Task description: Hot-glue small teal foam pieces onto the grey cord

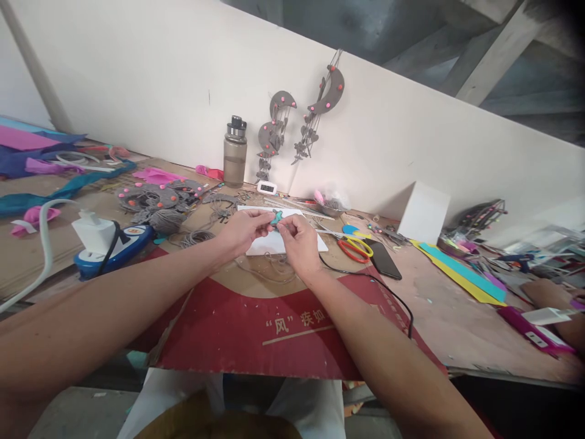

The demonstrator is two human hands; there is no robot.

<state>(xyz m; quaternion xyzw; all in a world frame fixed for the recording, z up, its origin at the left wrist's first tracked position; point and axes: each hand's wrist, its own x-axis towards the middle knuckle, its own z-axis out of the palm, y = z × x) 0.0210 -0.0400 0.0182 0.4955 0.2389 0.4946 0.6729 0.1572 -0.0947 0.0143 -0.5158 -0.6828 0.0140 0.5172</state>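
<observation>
Your left hand [247, 230] has its thumb and fingertips pinched on a small teal piece [276, 217], which sits right between your two sets of fingers. Your right hand [299, 244] has its fingers narrow, drawn together at the piece's lower side; whether they grip it too, you cannot tell from here. Directly beneath your fingers lies a white board [311, 246], with thin loose cord [274, 263] just on its near side. Between your fingers and your body spreads red printed cardboard [219, 329]. Near your right fingers are scissors [354, 250] with orange and yellow handles, and just beyond them to the right a dark phone [384, 259]. Left of your left fingers lies a coil of gray cord [196, 238]; farther left, a blue-and-white power strip [114, 250] holds a white plug. Past your fingertips stand a small white clock [267, 188] and, behind it to the left, a bottle [234, 160]. Farthest ahead, above your fingers, gray crescent ornaments [333, 91] with pink and orange dots hang against the pale wall [150, 73].
</observation>
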